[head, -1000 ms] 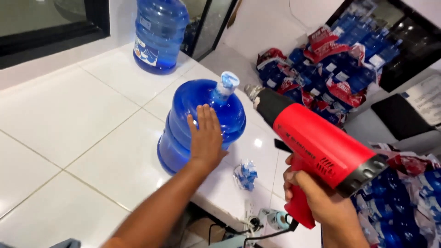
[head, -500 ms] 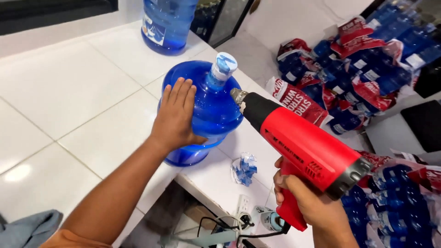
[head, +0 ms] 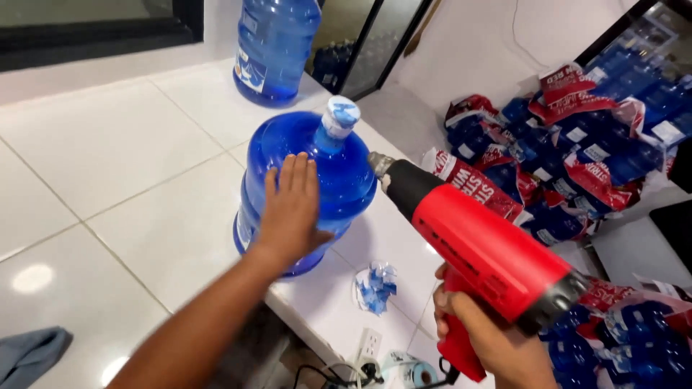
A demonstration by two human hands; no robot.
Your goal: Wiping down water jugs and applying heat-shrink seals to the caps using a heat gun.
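Here, near to far:
Right hand (head: 497, 342): wrapped tight round the grip of a red heat gun (head: 479, 248) — nozzle aimed at the jug's neck.
Left hand (head: 290, 209): fingers spread flat against the blue water jug (head: 339, 169).
Jug: standing on the white tiled bench (head: 108, 158) near its edge, white cap (head: 340, 115) on top.
Beyond: second blue jug (head: 274, 43) — upright, further back.

A jug (head: 310, 187) stands on the counter (head: 108, 158) near its edge, a second jug (head: 274, 47) behind it. The left hand (head: 288, 212) lies on the near jug; the heat gun (head: 476, 248) is to its right, held in the right hand (head: 497, 346). A scrap (head: 375, 287) lies just before the jug. Packs (head: 562, 151) are piled farther right.
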